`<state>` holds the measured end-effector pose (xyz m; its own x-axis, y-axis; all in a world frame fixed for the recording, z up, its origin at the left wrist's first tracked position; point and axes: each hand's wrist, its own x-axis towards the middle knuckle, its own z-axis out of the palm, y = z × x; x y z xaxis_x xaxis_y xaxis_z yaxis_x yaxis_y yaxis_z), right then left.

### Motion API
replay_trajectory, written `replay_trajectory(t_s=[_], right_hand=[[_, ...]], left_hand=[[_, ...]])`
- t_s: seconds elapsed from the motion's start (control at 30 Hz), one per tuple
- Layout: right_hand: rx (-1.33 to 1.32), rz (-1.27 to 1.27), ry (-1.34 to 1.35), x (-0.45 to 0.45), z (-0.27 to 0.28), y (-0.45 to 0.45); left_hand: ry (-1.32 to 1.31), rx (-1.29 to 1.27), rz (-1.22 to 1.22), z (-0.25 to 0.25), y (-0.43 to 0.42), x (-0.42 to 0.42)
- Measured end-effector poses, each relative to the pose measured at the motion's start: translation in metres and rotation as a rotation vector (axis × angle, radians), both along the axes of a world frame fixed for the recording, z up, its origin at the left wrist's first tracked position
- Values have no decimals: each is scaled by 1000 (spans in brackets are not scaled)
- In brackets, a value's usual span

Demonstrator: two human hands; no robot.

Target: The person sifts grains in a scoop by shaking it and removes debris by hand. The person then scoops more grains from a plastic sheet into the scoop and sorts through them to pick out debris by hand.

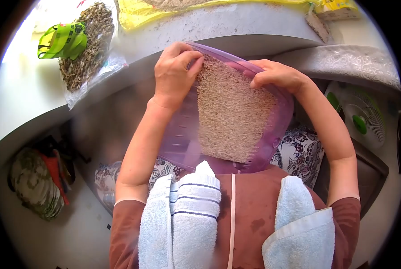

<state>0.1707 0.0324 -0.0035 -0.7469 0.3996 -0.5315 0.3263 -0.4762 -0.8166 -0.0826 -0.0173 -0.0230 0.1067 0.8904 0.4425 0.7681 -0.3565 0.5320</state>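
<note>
A purple plastic basket (178, 139) is tilted toward my body, with a layer of small beige grains (236, 112) spread in it. My right hand (276, 75) grips the rim at the upper right, its thumb on the inner side. At the upper left, my left hand (177, 71) is closed, thumb and fingers pinched together beside the darker bits at the top edge of the grains. Whatever is between those fingertips is too small to make out.
Beyond the basket runs a white table (164, 38). On it lie a clear bag with brown dried pieces (81, 67), a green packet (63, 41) and a yellow plastic sheet (137, 13). A fan (362, 116) stands at right; a camouflage item (34, 184) is low at left.
</note>
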Motion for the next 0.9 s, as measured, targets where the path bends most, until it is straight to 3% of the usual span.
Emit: replay_trajectory(t_s=[0.1, 0.3, 0.53, 0.73, 0.9], right_hand=[[-34, 32, 4, 1, -5, 1], [-60, 79, 22, -6, -4, 4], [-22, 78, 2, -15, 5, 1], [-32, 97, -22, -19, 7, -1], [-37, 104, 5, -23, 8, 0]], left_hand=[[-290, -198, -9, 5, -5, -12], [20, 86, -49, 1, -7, -6], [145, 59, 118, 3, -14, 1], [-249, -279, 135, 13, -22, -17], [-342, -317, 161, 20, -33, -31]])
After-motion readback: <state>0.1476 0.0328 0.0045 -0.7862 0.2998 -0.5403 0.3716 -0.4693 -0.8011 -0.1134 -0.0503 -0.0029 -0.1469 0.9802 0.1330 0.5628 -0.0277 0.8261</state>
